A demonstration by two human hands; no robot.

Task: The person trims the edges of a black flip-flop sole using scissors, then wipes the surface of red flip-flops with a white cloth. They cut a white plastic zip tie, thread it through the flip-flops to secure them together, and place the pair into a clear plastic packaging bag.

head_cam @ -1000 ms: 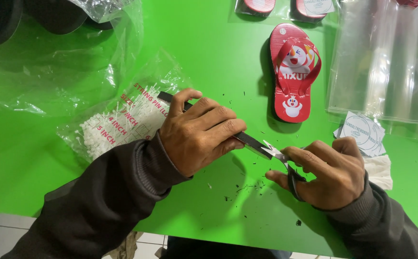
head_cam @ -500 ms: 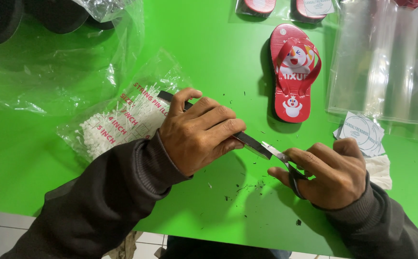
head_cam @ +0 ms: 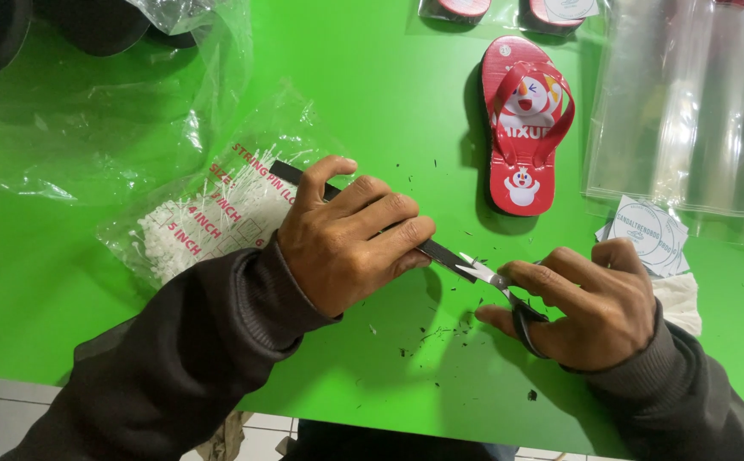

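- A thin black strip (head_cam: 440,253) lies across mid-frame, above the green table (head_cam: 372,111).
- The left hand (head_cam: 346,235) is closed over it, fingers pressed together on top.
- Small scissors (head_cam: 491,277) meet the strip's right end, blades slightly parted.
- The right hand (head_cam: 589,307), lower right, grips their black loops.
- Dark trimmings (head_cam: 427,333) speckle the table below.
- A red flip-flop (head_cam: 524,128) lies upper right; a clear bag of white pins (head_cam: 205,224) sits left.

Head camera — looks steeply down, close over green table (head_cam: 372,111).
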